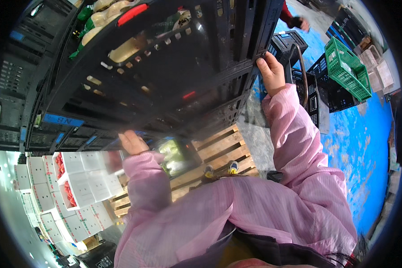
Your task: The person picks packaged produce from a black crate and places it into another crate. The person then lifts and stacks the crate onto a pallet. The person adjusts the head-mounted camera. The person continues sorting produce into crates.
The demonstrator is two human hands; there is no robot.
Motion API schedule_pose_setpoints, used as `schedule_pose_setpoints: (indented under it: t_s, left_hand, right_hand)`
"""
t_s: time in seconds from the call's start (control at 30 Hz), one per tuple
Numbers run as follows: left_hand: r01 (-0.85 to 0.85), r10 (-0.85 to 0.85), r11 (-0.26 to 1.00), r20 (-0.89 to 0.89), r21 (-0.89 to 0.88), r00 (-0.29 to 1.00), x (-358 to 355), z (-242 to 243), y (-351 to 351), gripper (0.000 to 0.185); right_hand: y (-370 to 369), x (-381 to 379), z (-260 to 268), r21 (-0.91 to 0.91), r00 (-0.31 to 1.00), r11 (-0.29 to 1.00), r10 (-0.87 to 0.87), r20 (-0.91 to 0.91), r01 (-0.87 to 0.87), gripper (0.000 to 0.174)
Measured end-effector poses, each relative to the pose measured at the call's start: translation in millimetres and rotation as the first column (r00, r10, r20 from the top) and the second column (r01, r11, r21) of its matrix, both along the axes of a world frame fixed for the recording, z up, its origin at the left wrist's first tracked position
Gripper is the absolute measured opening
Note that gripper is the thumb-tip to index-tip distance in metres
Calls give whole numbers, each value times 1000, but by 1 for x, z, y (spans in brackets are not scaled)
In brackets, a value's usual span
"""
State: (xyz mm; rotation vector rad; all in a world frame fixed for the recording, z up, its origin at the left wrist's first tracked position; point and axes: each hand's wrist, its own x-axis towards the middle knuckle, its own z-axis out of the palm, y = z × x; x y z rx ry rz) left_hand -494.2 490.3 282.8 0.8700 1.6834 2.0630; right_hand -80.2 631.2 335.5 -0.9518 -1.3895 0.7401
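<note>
A tall stack of black plastic crates point(174, 70) rises right in front of me, with slotted walls. My right hand point(271, 72) grips the edge of one crate at its right corner, thumb and fingers bent against the plastic. Lower and to the left, my left hand point(132, 142) has its fingers curled at a crate's edge; motion blur softens this part. Pale bagged goods point(110, 10) with green wrapping show in the open top crate. Below the stack, pale green vegetables point(171, 154) lie in a blurred crate near the wooden pallet point(221, 147).
White cartons point(83, 174) are stacked at the left, some showing red produce point(68, 192). A green crate point(348, 68) rests on black crates at the right, near a metal handle point(301, 70). Another person's hand point(301, 24) is at the upper right, over the blue floor point(355, 147).
</note>
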Motion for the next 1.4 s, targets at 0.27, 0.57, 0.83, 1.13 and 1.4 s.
schedule_pose_setpoints:
  t_s: [0.27, 0.57, 0.83, 1.13, 1.4]
  left_hand:
    - [101, -100, 995, -120, -1, 988, -10, 5, 3, 42]
    - [372, -320, 916, -286, 148, 903, 4, 21, 7, 58]
    - [343, -293, 935, -352, 88, 889, -4, 19, 4, 64]
    - [285, -230, 958, -529, 24, 817, -15, 25, 2, 79]
    - [373, -299, 924, -460, 78, 836, -23, 26, 6, 69]
  right_hand:
    - [14, 7, -8, -111, 988, 994, -7, -157, -10, 43]
    - [31, 13, -9, -125, 940, 988, 43, -339, -91, 44]
    - [0, -16, -5, -103, 971, 995, -25, -238, 0, 52]
    - [12, -2, -27, 52, 998, 998, -49, 49, 47, 63]
    - [5, -11, -20, 63, 977, 989, -142, 156, 134, 73]
